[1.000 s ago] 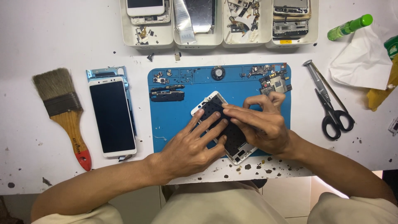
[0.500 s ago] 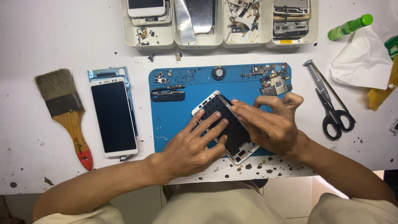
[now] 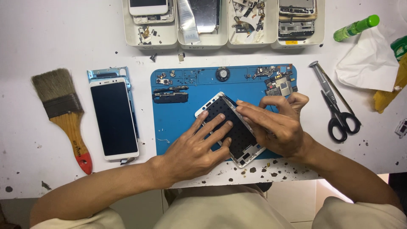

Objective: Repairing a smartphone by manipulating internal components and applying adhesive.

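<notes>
Centrally, on the blue work mat point(image 3: 178, 123) near the table's point(image 3: 51, 34) front edge: one phone frame point(image 3: 231, 127), white-rimmed, dark face up, lying askew. Left hand point(image 3: 197, 148): flat, fingers spread, pressing on the frame's left half. Right hand point(image 3: 275, 123): fingers laid along the frame's right edge, thumb curled; whether it grips, cannot tell. Mat's back edge: small circuit parts point(image 3: 277, 82). Left of mat: white phone point(image 3: 114, 118), paintbrush point(image 3: 63, 114). Right of mat: scissors point(image 3: 339, 116). Table's back edge: parts trays point(image 3: 150, 42).
</notes>
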